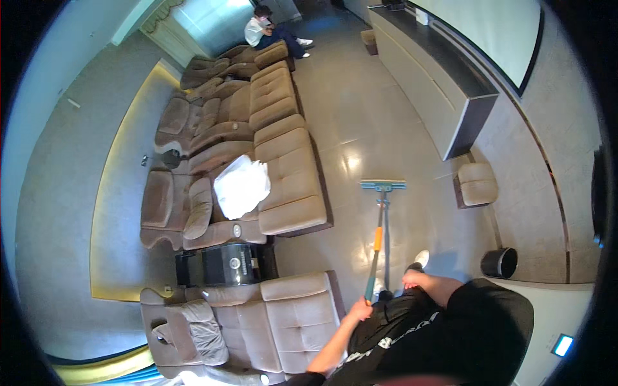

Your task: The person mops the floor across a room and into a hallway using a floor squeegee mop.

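I have the left hand [360, 311] round the top end of the mop [378, 239], probably for reach, its head mid-floor [351, 109], between side edges; remotely, I can't tell the right hand's [414, 278] hold.

The mop [378, 239] rests its head on the floor [347, 116], between the long sofa [288, 174] to the left and the stool [476, 183] to the right; the left hand [360, 310] is on its near end; the bundle [241, 186] lies on the long sofa's near half; the side cabinet [222, 262] stands between that sofa and the nearer sofa [293, 315]; another person [260, 29] sits at the long sofa's far end; along the floor's right edge stand the counter [425, 77] beyond the stool and the bin [501, 262] nearer.
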The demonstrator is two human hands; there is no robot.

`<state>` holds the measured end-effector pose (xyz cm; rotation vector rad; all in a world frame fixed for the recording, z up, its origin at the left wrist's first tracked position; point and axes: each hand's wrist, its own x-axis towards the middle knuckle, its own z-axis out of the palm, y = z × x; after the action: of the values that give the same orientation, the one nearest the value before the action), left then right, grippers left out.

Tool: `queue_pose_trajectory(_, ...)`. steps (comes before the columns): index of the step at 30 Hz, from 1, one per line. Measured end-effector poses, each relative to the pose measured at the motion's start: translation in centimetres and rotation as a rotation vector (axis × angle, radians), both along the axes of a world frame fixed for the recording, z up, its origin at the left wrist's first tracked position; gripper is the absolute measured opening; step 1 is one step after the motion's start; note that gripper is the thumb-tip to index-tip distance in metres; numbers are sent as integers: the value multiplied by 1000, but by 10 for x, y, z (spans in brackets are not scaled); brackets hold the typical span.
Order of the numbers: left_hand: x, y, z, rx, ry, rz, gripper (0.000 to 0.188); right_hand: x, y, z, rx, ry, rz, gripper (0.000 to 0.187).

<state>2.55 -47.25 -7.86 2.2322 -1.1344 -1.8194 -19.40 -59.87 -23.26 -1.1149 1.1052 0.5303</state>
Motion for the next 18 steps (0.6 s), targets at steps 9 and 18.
queue_pose_trajectory(9,-10,2,22,-87,86,270,32,149,21,52,-256,136,-300,21)
queue_pose_trajectory(18,-71,-46,59,-296,338,77,72,60,-31,72,-16,345,-612,11)
